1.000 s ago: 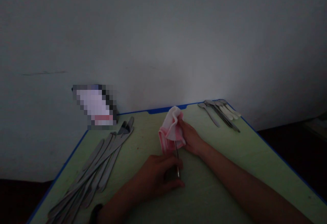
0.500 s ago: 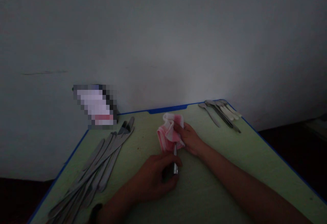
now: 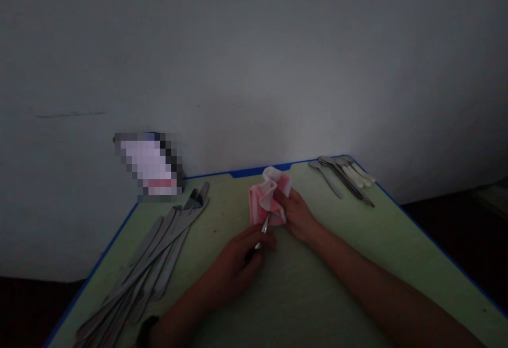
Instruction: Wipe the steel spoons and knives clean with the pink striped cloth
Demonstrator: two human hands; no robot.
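Observation:
Over the middle of the table, my left hand (image 3: pixel 242 258) is closed on the handle of a shiny metal piece of cutlery (image 3: pixel 265 226). Its far end is hidden inside a pink and white cloth (image 3: pixel 270 197), so I cannot tell which kind it is. My right hand (image 3: pixel 299 213) grips the cloth from the right side, its fingers partly behind the folds. On the left lies a loose pile of metal table knives (image 3: pixel 159 258). Several spoons (image 3: pixel 329 176), some with white handles, lie together at the back right.
The light green table (image 3: pixel 222 216) has a blue edge and stands against a grey wall (image 3: pixel 254 62). A device with a blurred, lit screen (image 3: pixel 148 163) leans on the wall at the back left corner.
My left hand has moved slightly left and away from me, and the cutlery handle has tilted. The cloth and my right hand have shifted a little up and to the right.

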